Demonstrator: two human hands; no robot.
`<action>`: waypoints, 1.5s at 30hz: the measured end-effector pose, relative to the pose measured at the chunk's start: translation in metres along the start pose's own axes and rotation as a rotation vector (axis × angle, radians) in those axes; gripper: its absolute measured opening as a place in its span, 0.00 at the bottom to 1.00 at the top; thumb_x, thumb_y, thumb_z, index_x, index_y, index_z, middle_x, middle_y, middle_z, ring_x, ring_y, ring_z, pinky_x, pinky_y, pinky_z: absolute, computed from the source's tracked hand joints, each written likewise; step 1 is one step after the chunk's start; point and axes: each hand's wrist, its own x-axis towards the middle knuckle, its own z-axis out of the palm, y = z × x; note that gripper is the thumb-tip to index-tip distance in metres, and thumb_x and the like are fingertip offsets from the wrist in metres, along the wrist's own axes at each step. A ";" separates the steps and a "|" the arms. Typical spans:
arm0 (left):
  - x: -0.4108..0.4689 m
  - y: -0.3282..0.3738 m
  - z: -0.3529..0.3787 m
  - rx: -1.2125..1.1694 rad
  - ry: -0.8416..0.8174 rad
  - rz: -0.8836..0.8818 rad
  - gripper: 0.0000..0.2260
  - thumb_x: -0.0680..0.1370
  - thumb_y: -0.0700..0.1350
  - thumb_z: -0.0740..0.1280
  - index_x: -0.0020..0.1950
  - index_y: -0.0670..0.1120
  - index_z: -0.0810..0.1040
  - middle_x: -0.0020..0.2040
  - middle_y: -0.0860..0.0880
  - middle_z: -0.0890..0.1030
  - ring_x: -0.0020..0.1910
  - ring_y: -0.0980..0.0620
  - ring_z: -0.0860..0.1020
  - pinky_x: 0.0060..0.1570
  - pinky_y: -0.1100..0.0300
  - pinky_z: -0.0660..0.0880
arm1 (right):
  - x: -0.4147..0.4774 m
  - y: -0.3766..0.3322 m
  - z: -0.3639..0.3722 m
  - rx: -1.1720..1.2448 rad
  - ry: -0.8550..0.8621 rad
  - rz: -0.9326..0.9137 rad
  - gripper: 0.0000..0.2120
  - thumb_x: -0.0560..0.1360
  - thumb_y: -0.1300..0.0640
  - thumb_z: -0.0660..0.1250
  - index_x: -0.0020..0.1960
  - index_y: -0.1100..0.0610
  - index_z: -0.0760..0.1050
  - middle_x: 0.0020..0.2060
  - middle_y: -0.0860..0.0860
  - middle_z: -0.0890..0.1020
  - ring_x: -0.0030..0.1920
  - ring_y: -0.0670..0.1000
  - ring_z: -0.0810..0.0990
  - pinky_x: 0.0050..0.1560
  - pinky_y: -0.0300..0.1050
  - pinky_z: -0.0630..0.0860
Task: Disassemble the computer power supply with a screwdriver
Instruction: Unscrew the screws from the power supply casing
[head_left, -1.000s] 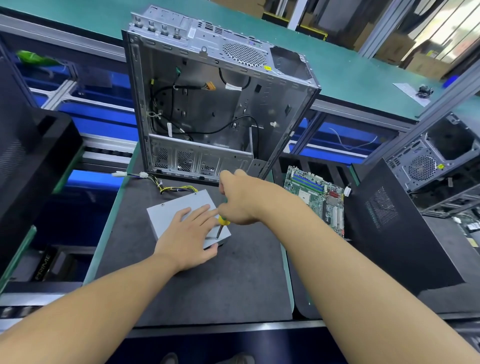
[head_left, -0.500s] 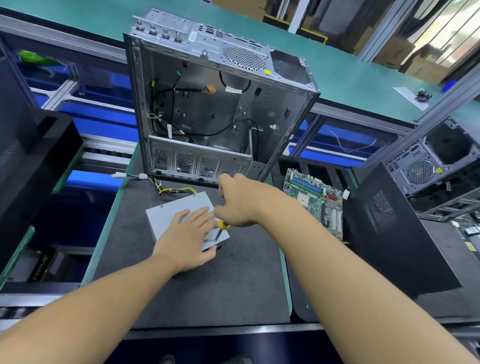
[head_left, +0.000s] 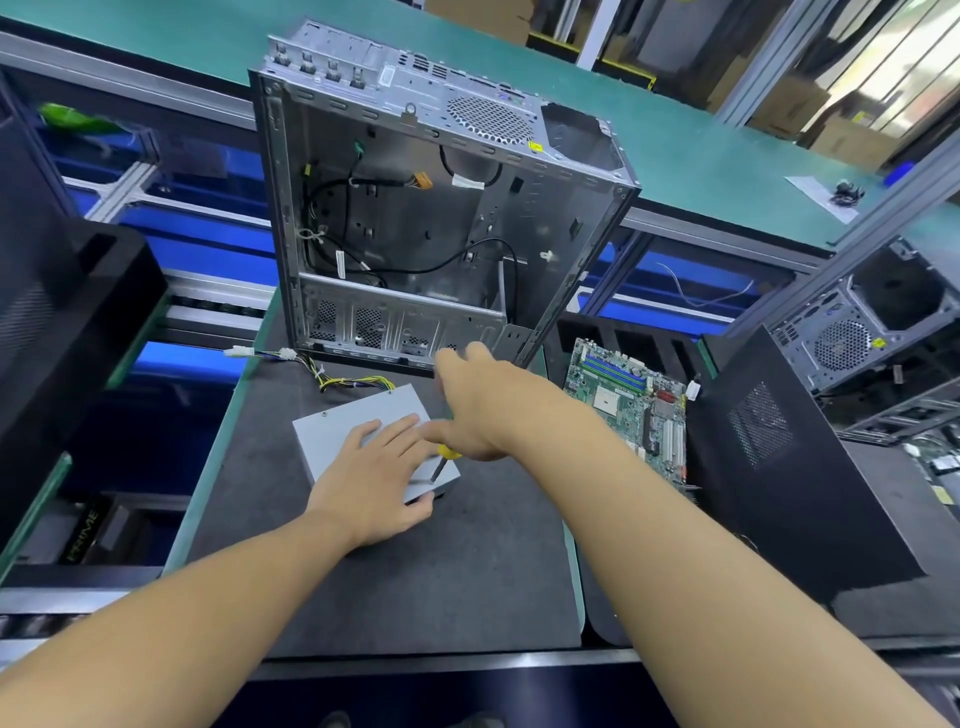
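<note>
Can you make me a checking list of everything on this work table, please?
Surface: dark grey mat, carrying the job.
Job's things: grey power supply, closed; screwdriver tip down at its near right corner.
Clutter: open computer case standing behind; motherboard to the right.
Grips: left grip rests flat on the power supply; right grip holds the screwdriver.
Cables: yellow-black wire bundle leaves the power supply; black cables inside the case.
Surroundings: green bench behind; black case at right.
</note>
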 end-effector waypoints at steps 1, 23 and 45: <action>0.000 0.000 0.000 0.002 -0.012 -0.004 0.25 0.75 0.63 0.57 0.70 0.57 0.70 0.74 0.60 0.67 0.77 0.57 0.59 0.75 0.50 0.53 | -0.001 -0.002 0.001 -0.001 0.030 0.062 0.19 0.80 0.42 0.58 0.62 0.55 0.63 0.52 0.52 0.65 0.48 0.58 0.70 0.38 0.49 0.65; -0.002 -0.004 0.007 -0.065 0.174 0.060 0.14 0.74 0.59 0.63 0.54 0.53 0.74 0.62 0.56 0.74 0.68 0.54 0.69 0.69 0.48 0.64 | 0.000 -0.004 -0.006 0.092 -0.039 -0.012 0.09 0.78 0.59 0.57 0.58 0.57 0.64 0.53 0.55 0.70 0.50 0.59 0.72 0.44 0.50 0.68; -0.001 -0.002 0.008 0.087 0.077 0.055 0.24 0.73 0.62 0.61 0.64 0.51 0.74 0.69 0.51 0.73 0.72 0.49 0.68 0.70 0.45 0.64 | -0.004 -0.008 -0.003 0.032 0.008 0.088 0.10 0.81 0.51 0.54 0.58 0.56 0.62 0.49 0.54 0.66 0.45 0.60 0.72 0.42 0.50 0.66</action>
